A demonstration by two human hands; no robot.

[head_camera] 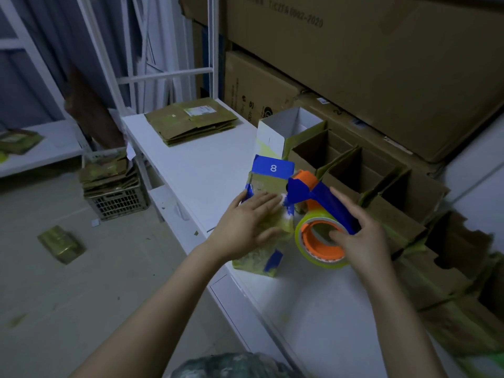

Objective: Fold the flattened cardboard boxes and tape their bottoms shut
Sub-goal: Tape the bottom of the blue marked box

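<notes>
A small folded box [268, 186], yellowish with blue patches and a blue flap marked 8, stands on the white table [212, 165]. My left hand [246, 223] presses flat on its top face, fingers straight. My right hand [360, 241] grips a tape dispenser [319, 214] with a blue frame, orange core and yellowish tape roll, thumb inside the core. The dispenser's front end touches the box's right edge. A stack of flattened boxes [191, 124] lies at the table's far end.
Open folded boxes [354, 170] line the table's right side under big stacked cartons [381, 64]. A white open box [289, 132] stands behind the small box. A crate with flattened boxes [114, 192] and a loose packet [61, 244] sit on the floor at left.
</notes>
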